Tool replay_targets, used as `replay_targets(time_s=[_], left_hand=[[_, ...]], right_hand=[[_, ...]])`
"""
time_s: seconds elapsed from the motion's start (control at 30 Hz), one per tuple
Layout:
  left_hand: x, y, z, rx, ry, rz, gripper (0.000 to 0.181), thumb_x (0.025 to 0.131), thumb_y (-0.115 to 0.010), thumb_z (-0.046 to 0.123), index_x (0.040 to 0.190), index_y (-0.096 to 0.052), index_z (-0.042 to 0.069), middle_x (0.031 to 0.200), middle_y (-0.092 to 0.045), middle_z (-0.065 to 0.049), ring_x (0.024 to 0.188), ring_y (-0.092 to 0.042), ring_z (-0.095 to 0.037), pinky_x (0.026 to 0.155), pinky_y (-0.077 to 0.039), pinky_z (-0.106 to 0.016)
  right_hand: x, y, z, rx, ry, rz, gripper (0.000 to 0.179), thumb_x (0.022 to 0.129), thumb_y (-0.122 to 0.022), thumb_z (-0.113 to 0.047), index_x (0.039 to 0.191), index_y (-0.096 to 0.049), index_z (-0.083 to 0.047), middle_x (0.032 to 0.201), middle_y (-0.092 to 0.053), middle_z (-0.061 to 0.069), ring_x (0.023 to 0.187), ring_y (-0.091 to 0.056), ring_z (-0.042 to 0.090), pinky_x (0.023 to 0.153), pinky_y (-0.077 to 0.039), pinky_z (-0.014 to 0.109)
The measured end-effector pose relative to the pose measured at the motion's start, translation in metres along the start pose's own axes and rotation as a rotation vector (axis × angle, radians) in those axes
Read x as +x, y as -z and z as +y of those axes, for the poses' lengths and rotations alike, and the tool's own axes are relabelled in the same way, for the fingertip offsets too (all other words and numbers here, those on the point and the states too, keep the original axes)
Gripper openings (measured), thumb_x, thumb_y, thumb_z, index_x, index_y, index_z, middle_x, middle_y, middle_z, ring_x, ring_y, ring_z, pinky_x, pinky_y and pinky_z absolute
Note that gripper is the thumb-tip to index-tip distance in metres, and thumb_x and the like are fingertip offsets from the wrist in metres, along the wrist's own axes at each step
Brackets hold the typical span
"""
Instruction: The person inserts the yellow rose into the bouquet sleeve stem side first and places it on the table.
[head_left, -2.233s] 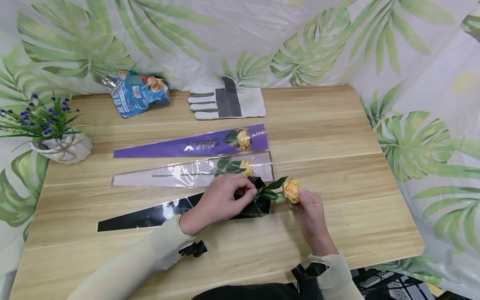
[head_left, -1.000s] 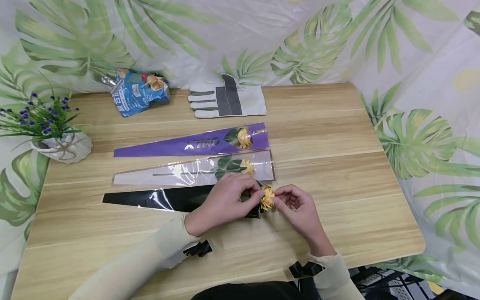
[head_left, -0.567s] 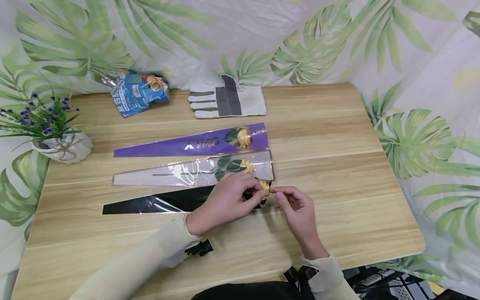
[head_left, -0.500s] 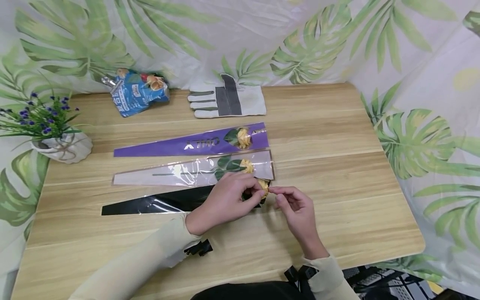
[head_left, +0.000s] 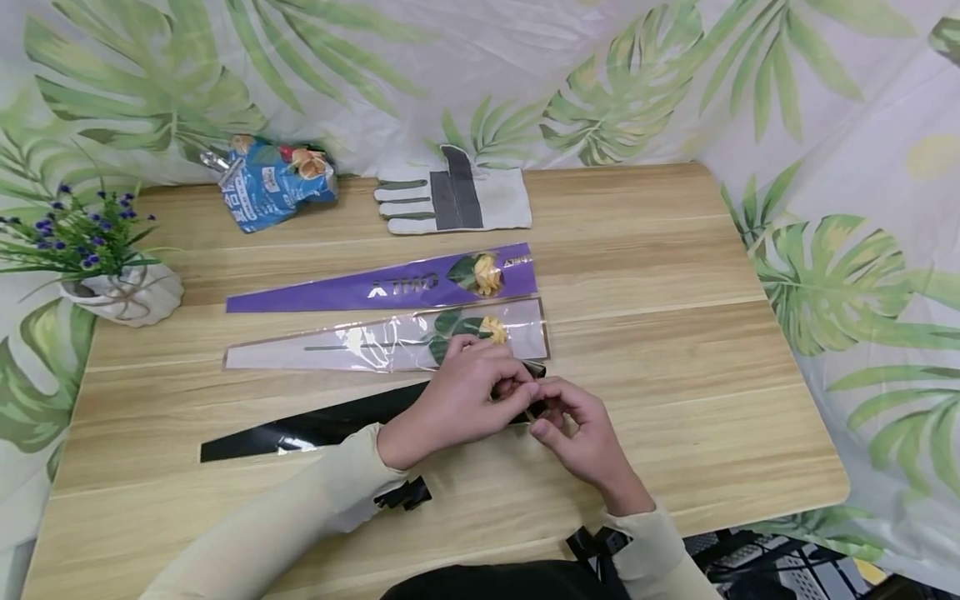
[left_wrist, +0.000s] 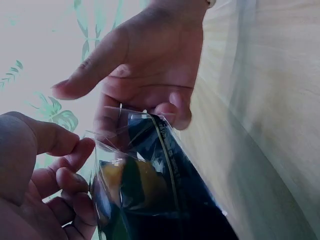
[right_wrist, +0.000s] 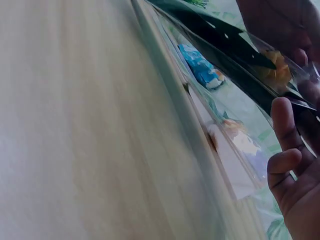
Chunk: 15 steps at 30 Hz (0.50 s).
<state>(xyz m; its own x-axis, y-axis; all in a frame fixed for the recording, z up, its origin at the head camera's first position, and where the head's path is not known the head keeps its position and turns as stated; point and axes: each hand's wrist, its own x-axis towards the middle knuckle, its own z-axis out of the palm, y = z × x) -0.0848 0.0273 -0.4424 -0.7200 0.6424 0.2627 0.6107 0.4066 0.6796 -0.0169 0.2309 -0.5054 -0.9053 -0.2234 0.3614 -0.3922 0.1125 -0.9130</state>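
Note:
A long tapered black flower sleeve (head_left: 322, 425) with a clear front lies across the table, its wide end raised between my hands. Inside that end sits a yellow rose (left_wrist: 145, 182) with green leaves, mostly covered by fingers in the head view. My left hand (head_left: 461, 404) pinches the clear film at the sleeve's mouth between thumb and fingers. My right hand (head_left: 588, 437) is at the same end, its fingertips touching the sleeve and its thumb standing apart from the film. Behind lie a pale pink sleeve (head_left: 270, 354) and a purple sleeve (head_left: 300, 298), each with a yellow rose.
A grey-white work glove (head_left: 498, 200) and a blue snack pouch (head_left: 270, 192) lie along the back of the wooden table (head_left: 675, 333). A white pot (head_left: 138, 296) of small purple flowers stands at the left. Leaf-patterned cloth hangs behind and at the right.
The yellow rose, formerly held outside the sleeve in my right hand, has slid left into the black sleeve. My right hand has let it go and moved left to the sleeve's mouth.

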Motion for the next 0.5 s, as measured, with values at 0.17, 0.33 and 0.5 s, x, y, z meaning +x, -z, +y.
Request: replay_targets(time_s=[0.17,0.33,0.5], left_hand=[[0.001,-0.001,0.001,-0.003,0.004,0.000,0.012,0.096,-0.069,0.029,0.086,-0.075,0.026,0.072,-0.048,0.019,0.072,-0.047,-0.003,0.095,-0.032,-0.042],[0.001,-0.004,0.000,-0.024,-0.011,0.000,0.012,0.095,-0.069,0.026,0.084,-0.073,0.024,0.074,-0.052,0.014,0.075,-0.049,-0.006,0.092,-0.032,-0.040],[-0.002,-0.005,-0.004,0.007,0.003,-0.028,0.017,0.099,-0.066,0.036,0.094,-0.076,0.023,0.087,-0.059,0.015,0.087,-0.053,-0.007,0.096,-0.031,-0.039]], right_hand=[[0.007,-0.003,-0.021,-0.038,-0.032,0.000,0.055,0.097,-0.062,-0.047,0.112,-0.064,0.006,0.104,-0.067,0.003,0.061,-0.048,0.020,0.050,-0.038,0.035],[0.014,-0.004,-0.035,-0.070,-0.083,-0.108,0.048,0.098,-0.066,-0.039,0.119,-0.064,0.004,0.114,-0.070,0.009,0.082,-0.060,0.015,0.058,-0.045,0.037],[0.013,-0.005,-0.025,-0.089,-0.123,-0.103,0.018,0.094,-0.069,0.003,0.112,-0.068,0.003,0.107,-0.072,0.013,0.082,-0.061,0.008,0.061,-0.050,0.027]])
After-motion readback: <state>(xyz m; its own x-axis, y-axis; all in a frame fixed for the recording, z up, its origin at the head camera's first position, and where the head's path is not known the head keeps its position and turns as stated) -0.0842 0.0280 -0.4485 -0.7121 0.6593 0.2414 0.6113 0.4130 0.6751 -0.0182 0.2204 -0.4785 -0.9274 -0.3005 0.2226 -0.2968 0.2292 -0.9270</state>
